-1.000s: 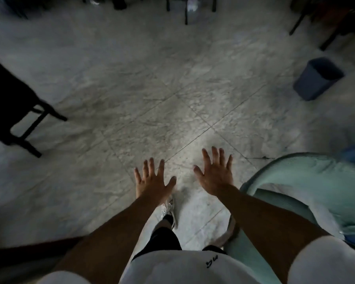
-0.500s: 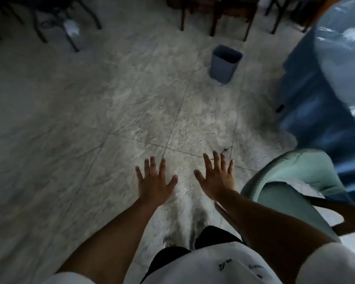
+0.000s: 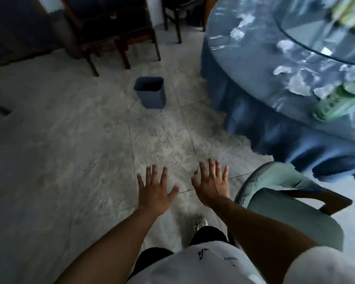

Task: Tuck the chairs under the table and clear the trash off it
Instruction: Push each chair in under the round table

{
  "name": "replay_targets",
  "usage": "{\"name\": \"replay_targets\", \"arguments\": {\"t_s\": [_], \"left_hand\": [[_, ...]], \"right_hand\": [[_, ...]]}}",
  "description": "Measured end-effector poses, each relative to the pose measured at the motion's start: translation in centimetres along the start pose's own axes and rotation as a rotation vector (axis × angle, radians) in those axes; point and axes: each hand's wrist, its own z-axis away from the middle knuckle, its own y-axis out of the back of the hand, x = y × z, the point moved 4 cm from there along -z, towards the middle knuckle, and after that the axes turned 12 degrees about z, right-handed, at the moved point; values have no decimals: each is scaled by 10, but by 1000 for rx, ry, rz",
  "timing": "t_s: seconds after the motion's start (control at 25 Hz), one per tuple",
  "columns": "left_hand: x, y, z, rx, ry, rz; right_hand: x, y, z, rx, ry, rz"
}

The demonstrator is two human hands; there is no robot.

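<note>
Hands: left hand (image 3: 155, 194) and right hand (image 3: 212, 186) stretched forward over the grey stone floor (image 3: 70, 160), fingers spread straight, holding nothing.
Chair: pale green padded chair with wooden arm (image 3: 285, 203) stands just right of the right forearm, near the table's skirt.
Table: round table draped in blue cloth (image 3: 264, 119), upper right, strewn with what appear to be crumpled white scraps (image 3: 299, 84) and a blurred green bottle (image 3: 334, 101).
Bin: blue-grey plastic wastebasket (image 3: 151, 93) upright on the floor, well ahead of both hands.

One bin (image 3: 151, 92), one green bottle (image 3: 336, 103), three chairs (image 3: 283, 203) (two dark).
</note>
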Motion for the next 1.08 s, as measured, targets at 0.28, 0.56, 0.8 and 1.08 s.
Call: {"name": "replay_targets", "arguments": {"t_s": [0.28,0.56,0.8,1.08], "left_hand": [[150,0,-120,-153,-504,-145],[299,-36,-176,-342,-1039,-314],[369,-57,-180,-491,-1472,-563],[394,-71,-176,-531,-1759,-702]], "right_hand": [[100,-6,-19,-6,-450,-179],[152,-33,5,-68,-1058,-376],[116,-42,11,-65,-1619,-633],[93,-51,-5,-36,-2019,-792]]}}
